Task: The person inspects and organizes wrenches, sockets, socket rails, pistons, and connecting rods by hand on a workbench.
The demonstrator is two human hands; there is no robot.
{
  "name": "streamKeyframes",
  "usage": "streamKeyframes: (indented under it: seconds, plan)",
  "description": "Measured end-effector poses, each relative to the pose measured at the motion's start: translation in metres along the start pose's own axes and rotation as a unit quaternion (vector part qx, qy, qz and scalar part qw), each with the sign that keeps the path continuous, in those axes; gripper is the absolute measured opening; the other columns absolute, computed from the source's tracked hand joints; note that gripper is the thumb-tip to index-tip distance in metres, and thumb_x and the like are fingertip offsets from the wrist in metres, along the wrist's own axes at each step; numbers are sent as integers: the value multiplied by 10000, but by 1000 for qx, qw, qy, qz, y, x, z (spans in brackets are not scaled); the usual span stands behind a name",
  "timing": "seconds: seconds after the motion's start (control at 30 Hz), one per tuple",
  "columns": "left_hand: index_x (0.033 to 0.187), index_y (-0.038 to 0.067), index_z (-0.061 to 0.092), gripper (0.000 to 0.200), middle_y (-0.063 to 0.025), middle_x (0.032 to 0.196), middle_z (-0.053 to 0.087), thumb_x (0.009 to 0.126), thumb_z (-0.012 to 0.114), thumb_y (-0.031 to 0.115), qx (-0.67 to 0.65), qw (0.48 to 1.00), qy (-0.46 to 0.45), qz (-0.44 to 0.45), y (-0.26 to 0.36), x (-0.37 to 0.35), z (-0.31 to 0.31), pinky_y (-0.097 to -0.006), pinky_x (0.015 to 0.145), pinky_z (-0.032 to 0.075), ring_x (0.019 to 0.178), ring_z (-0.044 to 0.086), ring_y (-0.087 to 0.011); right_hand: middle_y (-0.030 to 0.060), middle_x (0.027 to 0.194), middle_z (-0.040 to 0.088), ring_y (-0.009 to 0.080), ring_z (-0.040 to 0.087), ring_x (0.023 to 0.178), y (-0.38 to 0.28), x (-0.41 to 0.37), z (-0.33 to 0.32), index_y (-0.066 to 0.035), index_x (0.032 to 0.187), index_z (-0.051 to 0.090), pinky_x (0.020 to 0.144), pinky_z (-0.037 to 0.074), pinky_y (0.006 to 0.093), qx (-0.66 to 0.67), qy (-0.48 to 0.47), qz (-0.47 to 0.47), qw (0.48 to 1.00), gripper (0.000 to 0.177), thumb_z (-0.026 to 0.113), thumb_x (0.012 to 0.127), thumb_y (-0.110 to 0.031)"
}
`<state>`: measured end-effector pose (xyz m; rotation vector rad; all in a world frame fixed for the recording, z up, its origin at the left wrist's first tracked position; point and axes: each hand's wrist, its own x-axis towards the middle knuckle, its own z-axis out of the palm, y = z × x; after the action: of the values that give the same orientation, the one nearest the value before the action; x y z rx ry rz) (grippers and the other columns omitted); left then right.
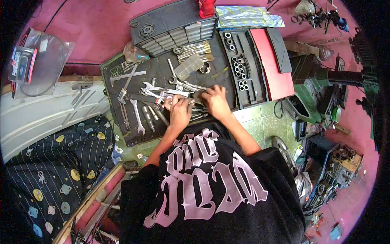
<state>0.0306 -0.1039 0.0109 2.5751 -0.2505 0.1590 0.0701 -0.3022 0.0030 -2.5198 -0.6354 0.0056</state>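
Note:
My left hand (180, 111) is closed over wrenches in the loose pile at the front of the black mat, and their metal ends stick out past its fingers. Beside it, my right hand (216, 102) has its fingers bent down at the pile's right side; what lies beneath them is hidden. A combination wrench (191, 86) runs toward its fingertips. More open-end wrenches (151, 87) fan out left of my hands. Farther left lie a larger wrench (138, 117), a socket (148, 118) and a caliper (129, 77).
A grey drawer cabinet (174, 28) stands at the back. Several wrenches (195, 52) lie in a row before it. On the right are a socket tray (248, 81) and a red panel (271, 61). Metal parts (343, 162) crowd the floor at right.

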Motion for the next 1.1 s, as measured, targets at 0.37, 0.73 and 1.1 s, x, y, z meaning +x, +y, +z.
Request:
streamKeyframes:
  seconds: [0.37,0.73,1.1]
  plan:
    - [972,90,760,165,-58,933,757,833,788,174,14,1000,1,-9,1,0,6,-525,1032,292,1084,617,-248,53,1023,709,317,572,1089,17,4,8,-155,1035,783,962,399,501,-89,4,62,994,240,655,837,-111]
    - [985,98,773,183,-74,945,763,810,799,145,-7,1000,15,-20,7,-2,8,-503,1031,297,1057,627,-273,58,1089,722,343,583,1120,23,3,7,-138,1053,768,963,399,501,-62,2,71,996,239,676,832,-143]
    - [949,68,753,181,-66,946,748,825,802,190,-3,1000,18,-19,7,-4,11,-476,996,310,1068,616,-252,30,1111,712,318,564,1145,23,10,13,-152,1087,778,1006,390,520,-48,11,42,998,270,640,859,-113]
